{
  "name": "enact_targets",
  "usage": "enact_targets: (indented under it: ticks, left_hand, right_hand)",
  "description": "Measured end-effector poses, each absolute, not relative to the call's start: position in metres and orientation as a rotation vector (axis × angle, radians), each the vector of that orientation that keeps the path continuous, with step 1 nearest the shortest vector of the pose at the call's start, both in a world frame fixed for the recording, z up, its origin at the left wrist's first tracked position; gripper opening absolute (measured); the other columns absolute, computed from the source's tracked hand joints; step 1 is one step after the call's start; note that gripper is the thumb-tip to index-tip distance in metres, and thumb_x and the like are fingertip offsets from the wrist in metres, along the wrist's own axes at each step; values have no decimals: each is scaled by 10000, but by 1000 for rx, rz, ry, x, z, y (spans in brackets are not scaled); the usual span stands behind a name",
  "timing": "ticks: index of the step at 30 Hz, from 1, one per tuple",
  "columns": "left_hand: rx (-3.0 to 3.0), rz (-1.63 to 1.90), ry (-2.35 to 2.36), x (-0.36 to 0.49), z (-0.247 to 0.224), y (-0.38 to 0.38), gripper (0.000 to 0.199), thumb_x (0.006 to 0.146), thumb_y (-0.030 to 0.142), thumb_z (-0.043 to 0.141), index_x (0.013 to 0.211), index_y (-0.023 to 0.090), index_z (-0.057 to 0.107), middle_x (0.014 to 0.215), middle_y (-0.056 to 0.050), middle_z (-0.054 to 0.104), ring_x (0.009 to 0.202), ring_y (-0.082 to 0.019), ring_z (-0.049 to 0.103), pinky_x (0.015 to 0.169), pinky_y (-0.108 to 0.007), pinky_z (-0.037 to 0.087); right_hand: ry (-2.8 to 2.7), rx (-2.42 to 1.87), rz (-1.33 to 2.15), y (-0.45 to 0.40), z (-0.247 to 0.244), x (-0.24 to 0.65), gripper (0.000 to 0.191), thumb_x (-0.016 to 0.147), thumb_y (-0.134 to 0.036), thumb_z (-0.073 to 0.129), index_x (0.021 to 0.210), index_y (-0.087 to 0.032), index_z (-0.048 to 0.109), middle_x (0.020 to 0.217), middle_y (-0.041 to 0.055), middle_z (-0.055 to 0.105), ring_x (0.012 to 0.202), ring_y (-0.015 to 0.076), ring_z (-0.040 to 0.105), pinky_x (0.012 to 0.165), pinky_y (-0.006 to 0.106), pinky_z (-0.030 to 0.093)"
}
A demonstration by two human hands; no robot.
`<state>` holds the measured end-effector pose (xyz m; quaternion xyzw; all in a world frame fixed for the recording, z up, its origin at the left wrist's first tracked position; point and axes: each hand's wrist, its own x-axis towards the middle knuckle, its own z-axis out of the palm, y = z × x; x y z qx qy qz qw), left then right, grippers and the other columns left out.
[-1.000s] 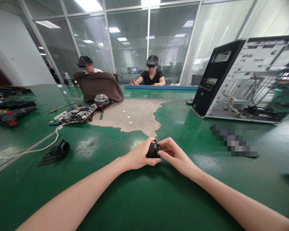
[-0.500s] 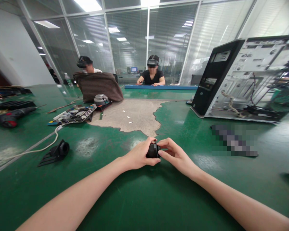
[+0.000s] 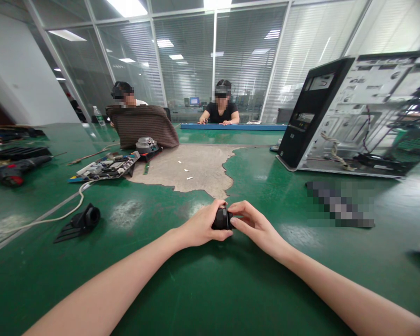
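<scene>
Between my hands is a small black round part (image 3: 221, 219) with faceted sides; its exact kind is unclear. My left hand (image 3: 203, 225) is wrapped around its left side, with the thumb and fingers closed above and below. At its right edge, my right hand (image 3: 254, 225) pinches it between thumb and fingertips. Both hands are low over the green table (image 3: 210, 289). Over to the left lies a black plastic piece (image 3: 82, 220) with a round opening and flat prongs, apart from my hands.
An opened computer case (image 3: 318, 112) stands at the right, with a pixelated strip (image 3: 339, 204) before it. Left are a circuit board (image 3: 108, 167), a cable (image 3: 80, 198) and a power tool (image 3: 16, 170). Two people sit across the table, one behind a brown cloth-covered object (image 3: 143, 122).
Almost nothing differs. The right fingers have shifted very slightly at the edge of the black part, which both hands still hold in the same place.
</scene>
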<state>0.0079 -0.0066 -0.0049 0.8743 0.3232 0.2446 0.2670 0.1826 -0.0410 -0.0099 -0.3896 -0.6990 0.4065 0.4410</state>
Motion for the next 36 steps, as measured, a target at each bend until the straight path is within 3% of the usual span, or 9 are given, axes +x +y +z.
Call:
enact_targets:
  ticks: [8,20,26,36]
  left_hand:
    - [2339,671,862,8,-7,-5,576,672,344,583,1152,181,311,1029,-75,498,887,-218,499,744,-333,407]
    - [2348,674,879,8,-7,-5,580,667,348,581,1150,178,309,988,-68,501,845,-209,500,720,-323,408]
    - [2354,672,863,8,-8,-5,579,672,351,585,1152,181,309,1024,-73,498,879,-214,498,744,-327,405]
    - [2369,658,871,8,-5,-6,577,673,349,586,1146,175,306,1007,-71,500,858,-213,502,739,-330,410]
  right_hand:
    - [-1740,-1051,1037,-41,-11,181,242,782,-249,514,1007,-218,434,950,32,513,901,163,526,800,347,466]
    - [-1747,-996,1015,-41,-10,182,149,792,-262,502,927,-226,452,955,22,511,922,165,532,781,319,459]
    - [-1756,-1058,1023,-41,-11,180,246,790,-249,501,1024,-220,433,978,38,514,910,165,526,798,340,454]
    - [-1768,-971,970,-42,-11,182,138,804,-251,486,937,-220,463,973,26,491,937,159,527,802,311,455]
